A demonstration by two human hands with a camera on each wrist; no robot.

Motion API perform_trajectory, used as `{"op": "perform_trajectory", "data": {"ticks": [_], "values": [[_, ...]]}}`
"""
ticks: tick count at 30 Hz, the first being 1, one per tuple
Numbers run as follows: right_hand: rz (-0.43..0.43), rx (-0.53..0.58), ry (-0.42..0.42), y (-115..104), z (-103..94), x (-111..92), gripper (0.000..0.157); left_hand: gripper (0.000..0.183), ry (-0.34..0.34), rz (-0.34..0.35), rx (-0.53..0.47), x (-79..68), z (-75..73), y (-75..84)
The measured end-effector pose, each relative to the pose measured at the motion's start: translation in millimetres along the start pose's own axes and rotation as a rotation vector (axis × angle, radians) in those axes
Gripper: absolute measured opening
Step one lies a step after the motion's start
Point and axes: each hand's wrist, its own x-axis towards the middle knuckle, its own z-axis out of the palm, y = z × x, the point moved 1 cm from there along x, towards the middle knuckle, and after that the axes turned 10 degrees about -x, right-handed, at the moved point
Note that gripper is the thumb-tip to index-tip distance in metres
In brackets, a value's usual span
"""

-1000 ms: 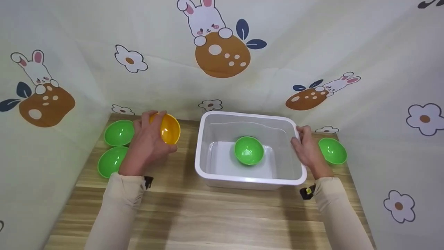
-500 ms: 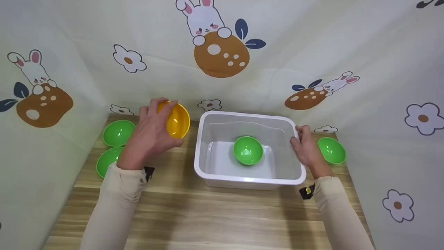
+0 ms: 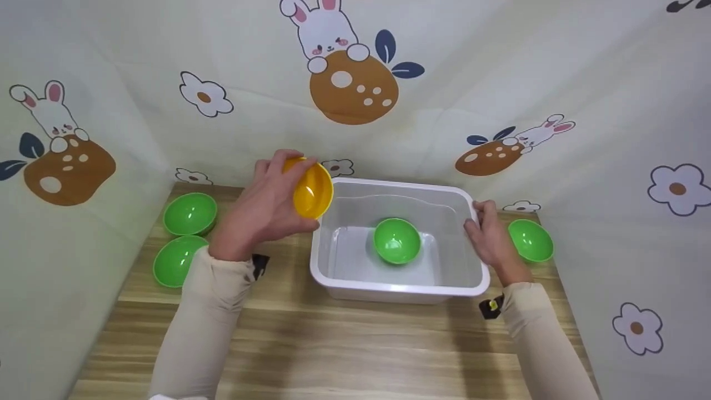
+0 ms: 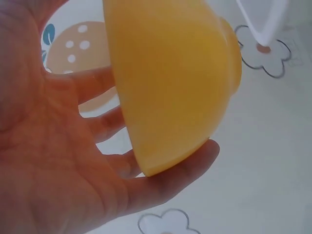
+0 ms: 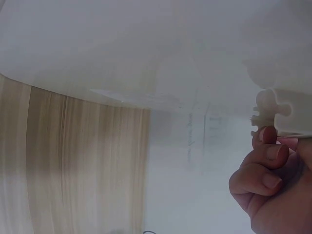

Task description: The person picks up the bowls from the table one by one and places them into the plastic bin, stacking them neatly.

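My left hand point(image 3: 272, 203) grips a yellow bowl point(image 3: 314, 191) by its rim, tilted on its side above the left edge of the white bin point(image 3: 400, 288). The left wrist view shows the bowl's outer wall point(image 4: 175, 87) between the thumb and the fingers. With my right hand point(image 3: 491, 236) I hold the bin's right rim; in the right wrist view its fingers point(image 5: 258, 180) curl under that rim. One green bowl point(image 3: 397, 241) lies upright on the bin's floor.
Two green bowls, a rear one point(image 3: 190, 214) and a front one point(image 3: 176, 262), stand at the table's left edge, the front one partly behind my sleeve. Another green bowl point(image 3: 531, 240) is right of the bin. Patterned cloth point(image 3: 250, 128) walls the wooden table point(image 3: 355, 350) on three sides.
My left hand has lifted the yellow bowl and carried it rightward, from beside the green bowls to the bin's left edge. The right hand and the bin stay put.
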Motion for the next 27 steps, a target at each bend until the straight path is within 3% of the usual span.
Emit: {"op": "perform_trajectory", "data": {"ticks": [13,20,27], "values": [[-0.024,0.001,0.051,0.9,2.0,0.7,0.044,0.091,-0.011,0.092,-0.011,17.7,11.7,18.0],[-0.008,-0.006,0.026,0.3,1.0,1.7,0.046,0.093,-0.044,0.073,-0.031,30.7,18.9,19.5],[0.002,-0.005,0.017,-0.2,1.5,0.2,0.046,0.093,-0.098,0.089,-0.071,48.7,31.8,33.2]]}}
